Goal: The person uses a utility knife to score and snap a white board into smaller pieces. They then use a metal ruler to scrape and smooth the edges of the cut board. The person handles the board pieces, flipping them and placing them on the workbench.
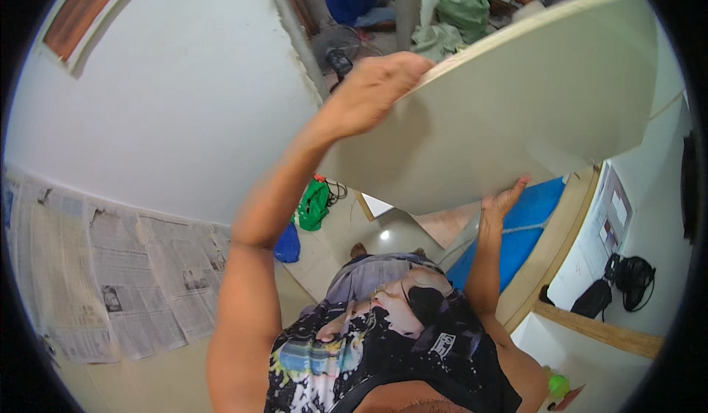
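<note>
A large flat board (531, 110), greyish-green on its face with a pale wood-coloured edge, is held up tilted in front of me. My left hand (383, 85) grips its upper left edge, the fingers partly hidden behind it and slightly blurred. Lower down on the right, my right hand (504, 203) holds the bottom edge, its thumb up against the face and its other fingers mostly out of sight. Most of the space behind the board is covered by it.
Newspaper sheets (158, 280) line the left wall's (177, 96) foot. Green (315, 205) and blue bags (287, 245) lie on the floor. Right: a blue panel (532, 225), a wooden edge (546, 265), and black corded gear (633, 279). Beyond an opening, two people sit near green sacks (463, 11).
</note>
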A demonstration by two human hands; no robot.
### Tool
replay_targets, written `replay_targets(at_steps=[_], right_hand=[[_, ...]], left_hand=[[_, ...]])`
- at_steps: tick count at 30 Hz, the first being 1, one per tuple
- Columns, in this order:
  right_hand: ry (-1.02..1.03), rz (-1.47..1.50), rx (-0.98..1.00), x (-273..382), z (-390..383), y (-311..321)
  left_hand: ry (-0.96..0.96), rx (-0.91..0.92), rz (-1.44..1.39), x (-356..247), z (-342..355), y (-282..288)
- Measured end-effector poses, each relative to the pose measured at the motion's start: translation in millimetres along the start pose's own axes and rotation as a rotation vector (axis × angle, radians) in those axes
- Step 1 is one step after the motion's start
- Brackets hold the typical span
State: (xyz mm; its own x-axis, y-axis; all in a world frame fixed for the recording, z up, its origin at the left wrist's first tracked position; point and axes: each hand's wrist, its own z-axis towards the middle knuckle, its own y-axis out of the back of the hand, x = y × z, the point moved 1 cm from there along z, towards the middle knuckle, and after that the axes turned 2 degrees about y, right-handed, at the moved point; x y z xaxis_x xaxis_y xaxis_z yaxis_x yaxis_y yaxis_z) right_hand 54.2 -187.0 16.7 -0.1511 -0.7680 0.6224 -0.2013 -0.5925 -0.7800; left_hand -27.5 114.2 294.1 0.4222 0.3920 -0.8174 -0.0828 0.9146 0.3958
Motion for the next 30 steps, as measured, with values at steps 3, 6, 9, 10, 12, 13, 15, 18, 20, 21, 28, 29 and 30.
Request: replay_targets(at_steps=[3,6,9,10,12,13,15,18,20,21,28,29,30], right_hand=[[-0.009,0.154,-0.1,-5,-6,-35],[0.023,0.2,0.018,-5,-2,-37],[0.043,0.15,0.075,-2,-6,-32],[0.037,0.142,0.09,-3,-8,-32],[0.026,0.127,0.065,-6,-13,-26],[0.02,0.119,0.053,-8,-15,-23],[0.023,0.081,0.034,-8,-19,-13],[-0.012,0.051,0.05,-5,-24,3],[-0.044,0.043,0.067,-3,-31,10],[-0.057,0.041,0.071,-2,-35,13],[-0.012,-0.148,0.002,4,-54,46],[-0.024,-0.147,0.017,4,-55,47],[-0.036,-0.145,0.031,5,-56,49]], left_hand=[[0.305,-0.239,0.106,14,-62,90],[0.68,-0.511,0.028,65,-138,117],[0.779,-0.448,-0.39,78,-170,87],[0.759,-0.496,-0.453,86,-180,81],[0.742,-0.576,-0.594,91,-198,72],[0.74,-0.61,-0.675,92,-207,68],[0.74,-0.643,-0.784,89,-222,60],[0.832,-0.646,-0.724,77,-238,52],[0.872,-0.591,-0.671,76,-256,46],[0.89,-0.562,-0.645,76,-264,43],[1.008,-0.487,-0.605,84,-311,17],[1.007,-0.425,-0.51,87,-316,15],[1.003,-0.362,-0.416,90,-321,14]])
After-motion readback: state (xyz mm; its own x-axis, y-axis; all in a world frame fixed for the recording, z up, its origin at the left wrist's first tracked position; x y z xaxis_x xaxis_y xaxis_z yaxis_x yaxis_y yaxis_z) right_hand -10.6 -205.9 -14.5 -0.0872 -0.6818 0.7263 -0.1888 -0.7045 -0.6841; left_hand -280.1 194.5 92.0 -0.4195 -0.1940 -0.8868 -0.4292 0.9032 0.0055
